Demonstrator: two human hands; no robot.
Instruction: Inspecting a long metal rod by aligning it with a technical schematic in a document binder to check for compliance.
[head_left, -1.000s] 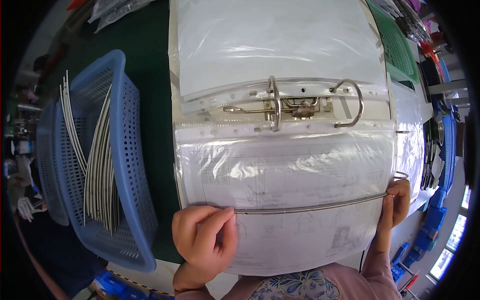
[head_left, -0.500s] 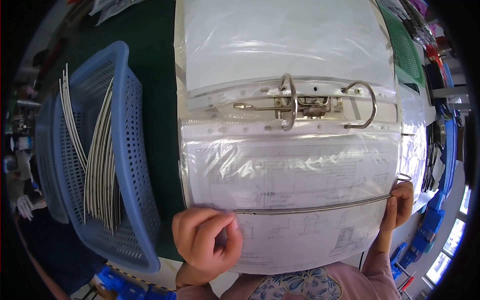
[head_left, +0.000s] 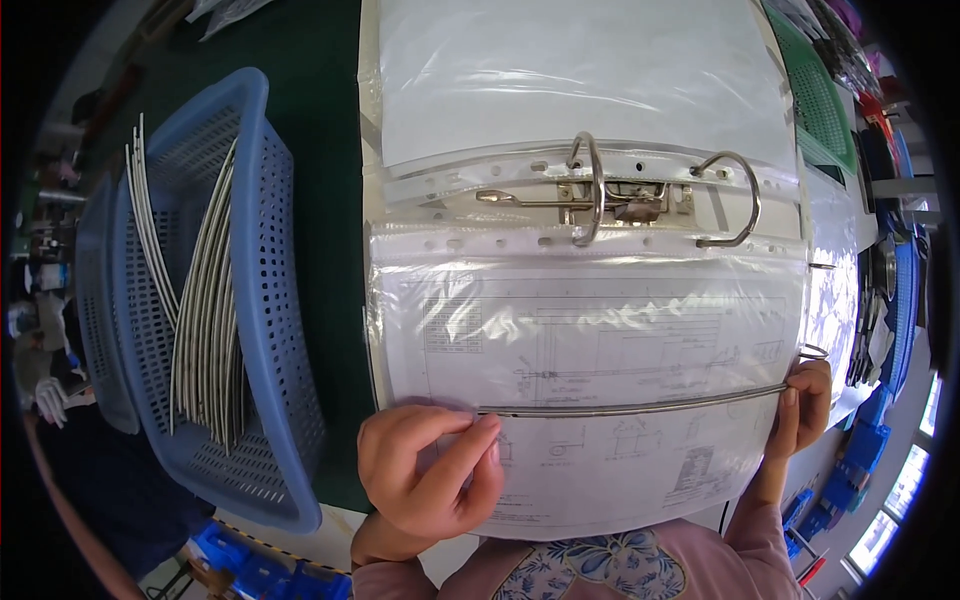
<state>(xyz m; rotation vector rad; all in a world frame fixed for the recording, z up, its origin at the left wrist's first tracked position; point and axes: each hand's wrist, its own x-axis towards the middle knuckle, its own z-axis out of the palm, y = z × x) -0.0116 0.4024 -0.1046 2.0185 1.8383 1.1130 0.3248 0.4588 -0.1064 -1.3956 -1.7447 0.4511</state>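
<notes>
Two hands hold a thin metal rod [head_left: 640,408] across an open ring binder [head_left: 585,300].
The left hand [head_left: 430,475] pinches one end, the right hand [head_left: 805,405] the other; a blue basket [head_left: 255,300] sits at 9 o'clock.

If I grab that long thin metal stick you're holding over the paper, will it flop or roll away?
The metal rod probably stays stiff: it spans from left hand to right hand with only a slight curve. It looks thin, so likely light. Being round, it could roll or slide on the glossy plastic sleeve of the open binder.

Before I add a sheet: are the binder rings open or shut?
Shut: both binder rings form complete arches over the sleeved pages.
</notes>
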